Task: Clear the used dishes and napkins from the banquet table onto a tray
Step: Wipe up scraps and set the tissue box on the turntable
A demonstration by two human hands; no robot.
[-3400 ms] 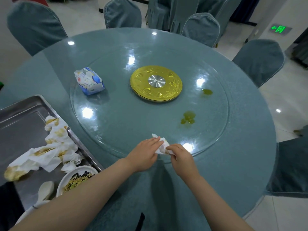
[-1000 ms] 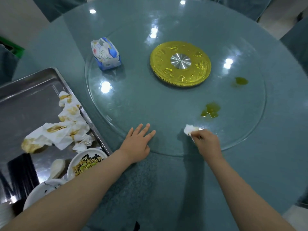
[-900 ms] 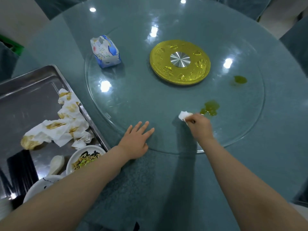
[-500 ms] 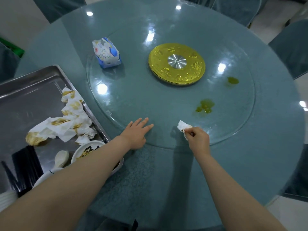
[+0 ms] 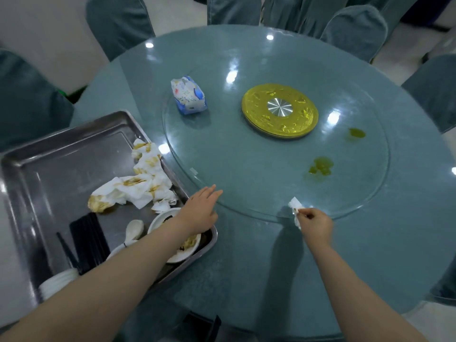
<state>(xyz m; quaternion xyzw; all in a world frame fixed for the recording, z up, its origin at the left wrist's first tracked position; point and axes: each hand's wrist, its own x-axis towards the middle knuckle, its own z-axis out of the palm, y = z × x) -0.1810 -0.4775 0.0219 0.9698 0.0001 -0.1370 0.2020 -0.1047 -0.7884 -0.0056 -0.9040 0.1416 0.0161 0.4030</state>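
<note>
The right hand (image 5: pixel 314 224) pinches a small crumpled white napkin (image 5: pixel 295 209) at the near edge of the glass turntable (image 5: pixel 246 169), while the left hand (image 5: pixel 199 211) reaches out flat, fingers straight, holding nothing, just over the corner of the metal tray (image 5: pixel 49 174). The tray sits on the left of the round worktop (image 5: pixel 407 218) and holds stained napkins (image 5: pixel 138 186), a bowl of scraps (image 5: pixel 183 245), a spoon (image 5: pixel 134 229) and black chopsticks (image 5: pixel 86 243). On the turntable lie two green spills (image 5: pixel 320 166), a tissue pack (image 5: pixel 188 96) and the gold hub (image 5: pixel 280 111).
</note>
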